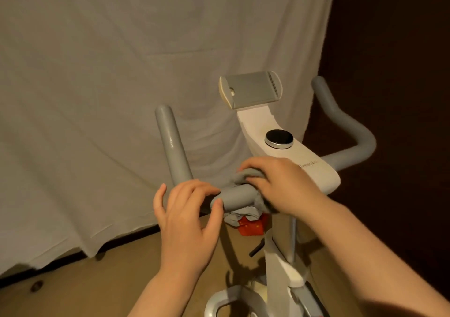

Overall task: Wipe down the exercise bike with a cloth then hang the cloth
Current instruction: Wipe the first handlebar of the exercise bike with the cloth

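Wiping the exercise bike (289, 146): right hand (277, 182) clamps the grey cloth (239, 178) around the left handlebar (237, 196), left hand (187, 209) loosely steadying the bar, fingers curled; best slid outward with steady pressure.

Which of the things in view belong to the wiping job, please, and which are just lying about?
Part of the job:
- grey cloth, wrapped on the handlebar under the right hand
- exercise bike's left handlebar, touched by the left hand
- white console with its round knob
- phone holder

Just lying about:
- red item on the floor
- hanging sheet behind
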Demonstrator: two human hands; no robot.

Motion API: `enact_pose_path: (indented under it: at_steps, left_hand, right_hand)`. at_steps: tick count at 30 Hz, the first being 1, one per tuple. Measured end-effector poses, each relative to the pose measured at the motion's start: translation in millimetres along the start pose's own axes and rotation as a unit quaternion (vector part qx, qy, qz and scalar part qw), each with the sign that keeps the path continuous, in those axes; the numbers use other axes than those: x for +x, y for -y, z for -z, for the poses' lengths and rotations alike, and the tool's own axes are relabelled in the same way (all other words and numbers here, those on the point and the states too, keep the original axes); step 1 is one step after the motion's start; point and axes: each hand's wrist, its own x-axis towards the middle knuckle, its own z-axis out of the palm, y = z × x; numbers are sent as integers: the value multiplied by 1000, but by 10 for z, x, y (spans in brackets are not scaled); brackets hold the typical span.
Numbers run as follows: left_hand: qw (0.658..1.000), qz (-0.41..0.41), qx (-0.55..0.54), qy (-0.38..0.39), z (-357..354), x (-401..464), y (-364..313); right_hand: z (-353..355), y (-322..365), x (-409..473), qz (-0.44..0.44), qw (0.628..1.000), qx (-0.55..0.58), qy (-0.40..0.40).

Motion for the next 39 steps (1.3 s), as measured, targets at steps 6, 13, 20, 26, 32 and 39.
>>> enact_pose_path:
  at_steps: [6,13,20,26,32,39]
  left_hand:
    - [998,43,-6,-38,21,-103,36]
    - [991,107,-9,-81,53,-217,-4]
    - [987,134,-39,-74,84,-250,10]
    - [992,108,-46,-52,144,-217,118]
    - [994,80,-63,-32,194,-169,228]
    - [997,23,-67,8,219,-57,303]
  right_hand:
    - [-75,121,99,52,996,-57,41]
    - [-38,176,248,72,994,-13,80]
    - [-67,214,398,62,986,75,134]
    - [-153,338,364,65,986,100,116]
    - [-330,445,137,81,996,37,8]
    - [-729,302,-218,34,944,157,-289]
